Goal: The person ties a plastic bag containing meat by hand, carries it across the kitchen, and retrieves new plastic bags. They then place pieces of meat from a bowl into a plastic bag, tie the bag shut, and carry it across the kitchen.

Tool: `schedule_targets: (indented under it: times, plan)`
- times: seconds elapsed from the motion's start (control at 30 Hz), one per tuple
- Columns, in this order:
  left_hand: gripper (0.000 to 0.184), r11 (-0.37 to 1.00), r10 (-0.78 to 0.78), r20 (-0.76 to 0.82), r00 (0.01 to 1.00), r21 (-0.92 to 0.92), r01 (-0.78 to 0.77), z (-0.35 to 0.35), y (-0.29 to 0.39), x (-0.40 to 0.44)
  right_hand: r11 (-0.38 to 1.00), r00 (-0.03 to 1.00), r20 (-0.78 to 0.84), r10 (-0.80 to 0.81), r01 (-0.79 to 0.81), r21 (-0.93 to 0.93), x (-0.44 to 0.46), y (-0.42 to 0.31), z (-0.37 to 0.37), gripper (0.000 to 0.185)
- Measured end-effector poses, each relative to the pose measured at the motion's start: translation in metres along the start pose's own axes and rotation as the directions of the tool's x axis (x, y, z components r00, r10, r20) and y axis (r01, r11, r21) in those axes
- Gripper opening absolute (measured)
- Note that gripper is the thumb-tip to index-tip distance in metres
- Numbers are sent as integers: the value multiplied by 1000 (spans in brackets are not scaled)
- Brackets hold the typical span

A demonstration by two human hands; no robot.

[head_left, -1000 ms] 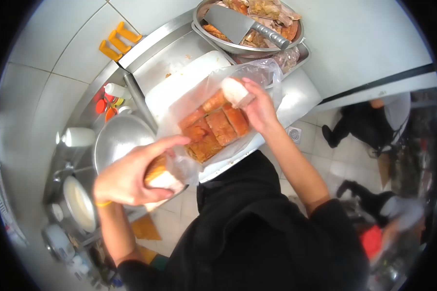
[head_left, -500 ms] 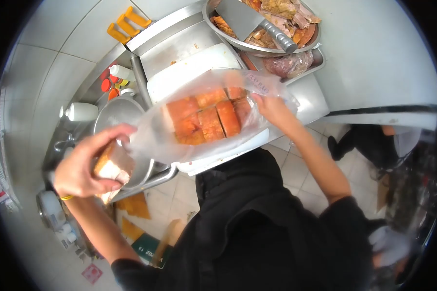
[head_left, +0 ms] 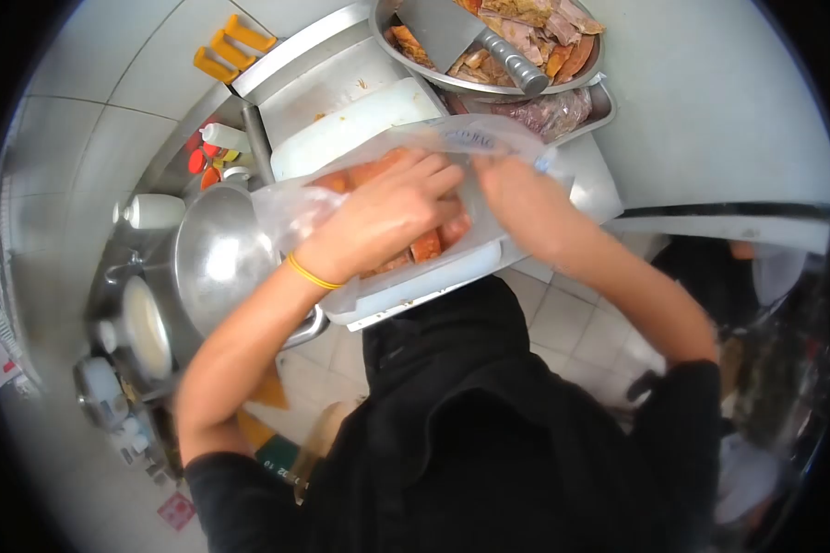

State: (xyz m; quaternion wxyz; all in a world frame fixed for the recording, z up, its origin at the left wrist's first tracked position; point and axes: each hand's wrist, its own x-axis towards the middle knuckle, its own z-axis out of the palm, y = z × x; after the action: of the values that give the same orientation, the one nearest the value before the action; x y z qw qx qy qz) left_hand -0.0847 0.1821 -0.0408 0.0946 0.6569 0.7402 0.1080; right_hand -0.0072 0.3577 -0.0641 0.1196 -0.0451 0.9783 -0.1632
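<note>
Orange-brown blocks of food (head_left: 425,246) lie in a clear plastic bag (head_left: 297,214) over a white board (head_left: 424,288). Across the middle of the bag reaches my left hand (head_left: 401,207), a yellow band on its wrist; its fingers are curled over the blocks, and what they hold is hidden. My right hand (head_left: 521,205) is at the bag's right part, with its fingers closed on the plastic near the printed lettering. Both hands are close together, and they cover several of the blocks.
A metal bowl of cut meat (head_left: 563,46) with a cleaver (head_left: 466,41) on it stands at the top. To the left are a steel bowl (head_left: 221,258), white bottles (head_left: 157,211) and a pan (head_left: 146,327). Orange hooks (head_left: 231,48) are on the tiled wall. Another person (head_left: 710,276) is at right.
My left hand has moved right, from beside the steel bowl to over the blocks in the bag; the piece it held is no longer visible. My right hand stays at the bag's right part.
</note>
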Motion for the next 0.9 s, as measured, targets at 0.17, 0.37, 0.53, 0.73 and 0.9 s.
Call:
schedule_targets:
  times: [0.17,0.37,0.53,0.73,0.9]
  plan:
    - [29,955,150,-254,955,-213,-207,62,-10,-9,870,932,125,-339,361,-335,-5,-32,-15,24]
    - [42,816,-164,98,982,-545,190,78,2,-6,928,980,186,-63,126,-350,-27,-64,-57,32]
    - [56,942,-333,77,940,74,328,20,7,-65,803,666,-456,-591,434,-408,-28,-25,-74,40]
    - [35,756,-632,289,719,25,654,-81,30,-142,991,884,-453,-117,77,-105,-18,13,-16,29]
    - [19,741,-670,162,724,99,664,-116,41,-194,832,968,-63,244,-176,527,-41,40,-17,17]
